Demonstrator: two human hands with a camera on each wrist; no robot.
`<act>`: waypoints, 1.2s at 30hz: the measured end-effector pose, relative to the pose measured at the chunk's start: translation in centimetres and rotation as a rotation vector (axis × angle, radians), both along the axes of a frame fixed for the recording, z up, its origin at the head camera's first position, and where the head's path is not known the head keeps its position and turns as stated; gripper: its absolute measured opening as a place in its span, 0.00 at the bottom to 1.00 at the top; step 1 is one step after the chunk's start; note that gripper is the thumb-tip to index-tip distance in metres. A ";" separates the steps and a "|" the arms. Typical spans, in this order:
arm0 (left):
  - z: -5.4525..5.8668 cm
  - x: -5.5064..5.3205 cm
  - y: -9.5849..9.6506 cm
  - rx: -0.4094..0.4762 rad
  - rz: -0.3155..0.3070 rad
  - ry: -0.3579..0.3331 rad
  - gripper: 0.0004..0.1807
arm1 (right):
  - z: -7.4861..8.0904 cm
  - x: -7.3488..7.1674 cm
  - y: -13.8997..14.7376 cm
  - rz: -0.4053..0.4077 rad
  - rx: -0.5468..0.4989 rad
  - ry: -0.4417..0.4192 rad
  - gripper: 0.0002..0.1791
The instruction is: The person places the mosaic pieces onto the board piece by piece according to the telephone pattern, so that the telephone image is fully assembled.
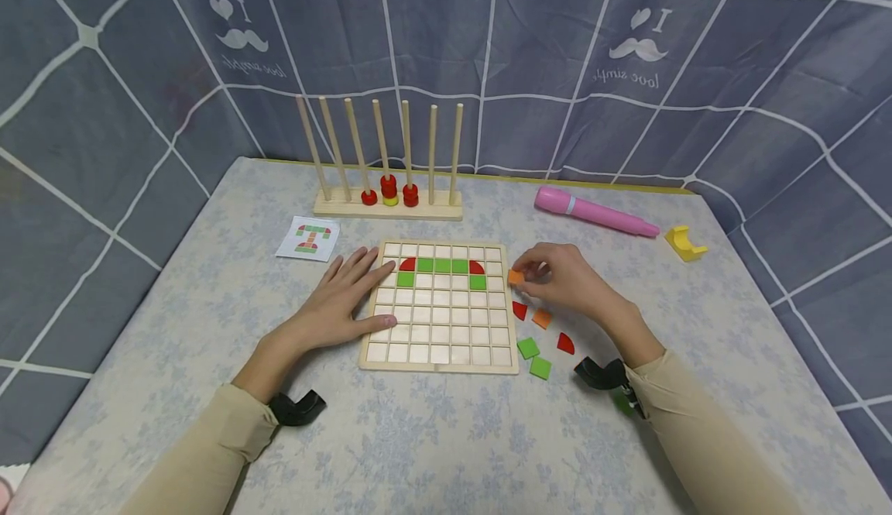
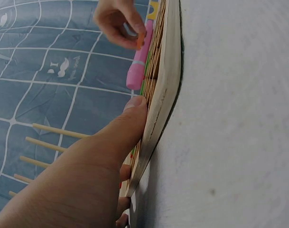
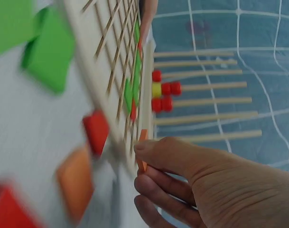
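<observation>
A wooden grid board (image 1: 440,314) lies on the table, with green squares (image 1: 443,266) and red quarter-circle tiles (image 1: 477,267) set in its upper cells. My left hand (image 1: 341,298) rests on its left edge, fingers spread and thumb over the rim. Between thumb and fingertips, my right hand (image 1: 567,279) pinches an orange square tile (image 3: 142,152), held at the board's right edge. Below that hand lie loose tiles: another orange one (image 1: 542,318), a red quarter circle (image 1: 566,343) and green squares (image 1: 540,368).
Behind the board stands a wooden peg rack (image 1: 388,209) with red and yellow beads. A pattern card (image 1: 308,238) showing a coloured figure lies at the left. Farther right are a pink pen-shaped object (image 1: 599,213) and a yellow holder (image 1: 686,244). A curtain hangs behind the table.
</observation>
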State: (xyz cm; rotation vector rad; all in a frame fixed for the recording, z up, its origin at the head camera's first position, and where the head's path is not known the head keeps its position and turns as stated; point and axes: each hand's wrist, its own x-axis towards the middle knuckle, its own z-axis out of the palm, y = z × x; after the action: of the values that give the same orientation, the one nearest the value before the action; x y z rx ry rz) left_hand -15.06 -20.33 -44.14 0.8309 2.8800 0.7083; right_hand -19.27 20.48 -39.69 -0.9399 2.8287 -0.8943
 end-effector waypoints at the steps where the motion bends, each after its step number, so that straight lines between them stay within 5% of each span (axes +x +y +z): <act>1: 0.0 0.0 0.0 -0.001 0.000 0.001 0.51 | 0.1 -0.1 -0.7 0.003 0.001 0.002 0.12; 16: -0.1 0.0 0.0 0.005 -0.001 -0.002 0.51 | 0.2 -0.9 -8.6 0.051 0.006 -0.014 0.11; 36: -0.2 -0.1 -0.1 -0.004 0.010 0.007 0.51 | -0.8 -0.6 -11.5 0.126 0.015 0.037 0.07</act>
State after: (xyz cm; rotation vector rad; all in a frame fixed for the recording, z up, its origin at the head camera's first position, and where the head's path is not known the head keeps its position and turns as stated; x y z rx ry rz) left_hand -15.11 -20.40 -44.38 0.8208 2.8929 0.7025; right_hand -19.86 9.01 -40.47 -1.1298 2.7646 -0.8483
